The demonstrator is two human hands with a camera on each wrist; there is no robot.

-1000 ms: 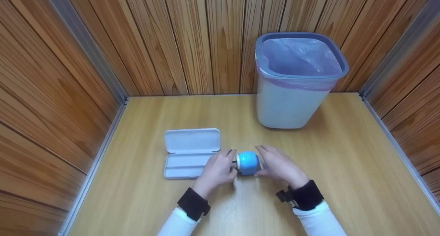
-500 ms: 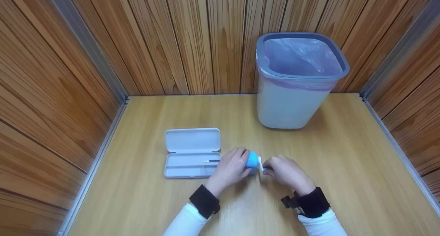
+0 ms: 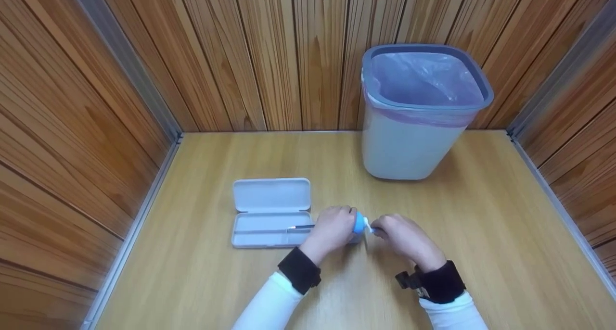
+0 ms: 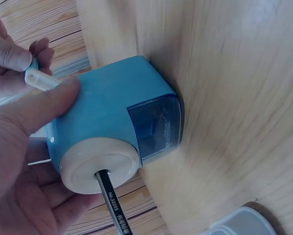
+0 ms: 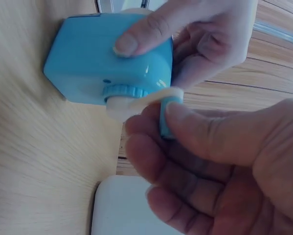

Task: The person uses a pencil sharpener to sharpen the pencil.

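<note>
Head view: left grip (image 3: 331, 228) clasps sharpener (image 3: 359, 223), right grip (image 3: 402, 237) pinches crank (image 3: 367, 223), side edges (image 3: 135, 229) distant.

Sharpener (image 4: 100, 105) is bright blue, crank (image 5: 151, 99) arm's cream, drawer (image 4: 158, 128) way darker blue; pencil (image 4: 113, 201) is black with pale lettering, walls (image 3: 320, 56) brown striped woodgrain.

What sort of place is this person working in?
Probably a small purpose-built booth: wood-patterned panels stand at the back and both sides, metal strips line the corners, and a bag-lined bin shares one wood-look surface with a pencil sharpener.
</note>
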